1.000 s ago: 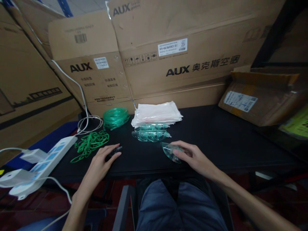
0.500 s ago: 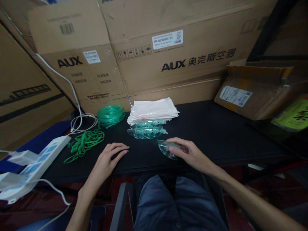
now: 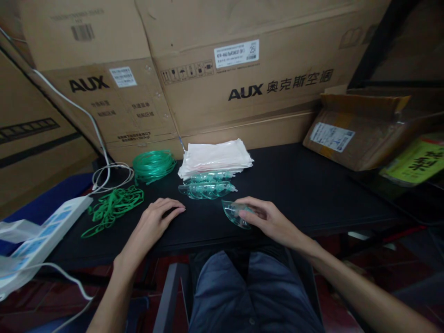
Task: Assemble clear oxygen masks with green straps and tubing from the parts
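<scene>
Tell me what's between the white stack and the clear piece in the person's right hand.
In the head view, rows of clear green pieces lie between the white stack and the held piece.

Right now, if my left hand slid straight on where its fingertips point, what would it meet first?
Your left hand would probably first meet the clear green piece held in your right hand; depth is uncertain.
</scene>
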Tool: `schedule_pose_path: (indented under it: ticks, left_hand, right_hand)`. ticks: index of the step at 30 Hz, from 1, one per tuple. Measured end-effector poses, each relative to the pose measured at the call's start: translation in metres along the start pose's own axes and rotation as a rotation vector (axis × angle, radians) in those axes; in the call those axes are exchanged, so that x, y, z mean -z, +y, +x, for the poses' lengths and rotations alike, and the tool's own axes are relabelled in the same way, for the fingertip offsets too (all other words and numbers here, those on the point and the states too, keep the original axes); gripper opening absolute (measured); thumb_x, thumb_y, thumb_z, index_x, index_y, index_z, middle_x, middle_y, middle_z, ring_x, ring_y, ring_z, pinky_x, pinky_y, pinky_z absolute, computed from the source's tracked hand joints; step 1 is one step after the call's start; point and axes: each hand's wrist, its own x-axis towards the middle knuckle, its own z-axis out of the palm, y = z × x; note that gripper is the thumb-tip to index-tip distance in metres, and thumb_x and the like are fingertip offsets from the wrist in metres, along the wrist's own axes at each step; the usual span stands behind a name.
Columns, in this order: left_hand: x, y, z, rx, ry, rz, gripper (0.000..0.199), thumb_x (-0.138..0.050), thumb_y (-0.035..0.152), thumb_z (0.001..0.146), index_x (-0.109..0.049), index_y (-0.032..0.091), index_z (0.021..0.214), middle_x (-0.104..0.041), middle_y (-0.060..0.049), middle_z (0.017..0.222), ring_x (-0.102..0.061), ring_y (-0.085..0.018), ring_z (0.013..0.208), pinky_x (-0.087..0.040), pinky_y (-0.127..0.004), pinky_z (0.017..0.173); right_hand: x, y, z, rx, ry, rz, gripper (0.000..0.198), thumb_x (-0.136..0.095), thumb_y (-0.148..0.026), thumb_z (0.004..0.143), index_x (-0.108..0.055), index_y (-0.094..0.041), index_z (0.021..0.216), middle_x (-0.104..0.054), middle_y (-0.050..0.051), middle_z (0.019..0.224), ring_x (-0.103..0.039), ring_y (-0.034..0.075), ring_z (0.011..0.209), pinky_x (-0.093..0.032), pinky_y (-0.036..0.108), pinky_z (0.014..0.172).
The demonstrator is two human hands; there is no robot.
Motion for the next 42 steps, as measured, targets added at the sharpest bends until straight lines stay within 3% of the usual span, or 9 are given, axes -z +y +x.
schedule_pose_path:
  ticks: [8,16,22,31,36,39,42]
  left_hand:
    - [0.004,-0.007,0.004,-0.044,-0.053,-0.071,0.044,-0.046,0.058,0.104,-0.076,0.027,0.106,-0.074,-0.004,0.112,-0.068,-0.023,0.106,-0.050,-0.034,0.100]
    - [0.000,-0.019,0.000,-0.017,0.034,-0.080,0.043,-0.055,0.062,0.098,-0.076,0.024,0.098,-0.076,-0.005,0.102,-0.069,-0.024,0.097,-0.051,-0.033,0.092]
    - [0.009,-0.029,-0.008,-0.021,-0.013,-0.056,0.038,-0.055,0.056,0.100,-0.077,0.027,0.111,-0.076,-0.005,0.113,-0.069,-0.024,0.104,-0.050,-0.032,0.096]
    - [0.009,-0.025,-0.005,-0.025,0.097,-0.085,0.035,-0.061,0.054,0.097,-0.077,0.023,0.096,-0.077,-0.006,0.105,-0.070,-0.025,0.100,-0.049,-0.034,0.095]
    - [0.010,-0.006,0.004,0.119,0.217,-0.186,0.035,-0.062,0.054,0.097,-0.077,0.023,0.104,-0.079,-0.005,0.103,-0.073,-0.025,0.097,-0.053,-0.032,0.088]
    - [0.003,0.026,0.011,0.176,0.246,-0.433,0.030,-0.067,0.048,0.095,-0.075,0.022,0.105,-0.080,-0.004,0.096,-0.074,-0.021,0.087,-0.056,-0.028,0.079]
    - [-0.015,0.068,0.019,0.184,0.185,-0.723,0.023,-0.073,0.042,0.091,-0.077,0.020,0.099,-0.079,-0.003,0.088,-0.075,-0.019,0.078,-0.057,-0.025,0.072]
  right_hand:
    - [0.000,-0.001,0.002,-0.006,-0.023,0.005,0.030,-0.068,-0.042,0.094,-0.073,-0.019,0.113,-0.075,0.004,0.104,-0.071,0.021,0.095,-0.055,0.030,0.085]
    - [0.000,0.000,0.002,0.003,-0.027,0.002,0.032,-0.068,-0.043,0.094,-0.072,-0.018,0.113,-0.075,0.005,0.106,-0.070,0.022,0.099,-0.053,0.031,0.089]
    - [0.000,-0.001,0.001,-0.005,-0.023,-0.001,0.031,-0.068,-0.042,0.094,-0.072,-0.017,0.113,-0.074,0.005,0.106,-0.069,0.021,0.097,-0.053,0.031,0.087]
    - [0.000,-0.001,0.001,-0.005,-0.031,0.003,0.031,-0.068,-0.043,0.094,-0.072,-0.017,0.112,-0.075,0.006,0.107,-0.069,0.022,0.098,-0.052,0.031,0.087]
    - [0.000,0.002,0.002,0.002,-0.021,0.004,0.031,-0.068,-0.041,0.095,-0.070,-0.017,0.114,-0.073,0.005,0.105,-0.068,0.020,0.096,-0.051,0.030,0.085]
    - [0.000,0.003,0.001,0.016,-0.010,-0.013,0.028,-0.067,-0.041,0.095,-0.068,-0.018,0.112,-0.070,0.003,0.100,-0.066,0.018,0.090,-0.049,0.028,0.081]
    - [0.001,0.003,0.001,0.035,-0.019,-0.055,0.024,-0.068,-0.038,0.094,-0.067,-0.019,0.108,-0.067,0.001,0.095,-0.062,0.016,0.085,-0.046,0.026,0.076]
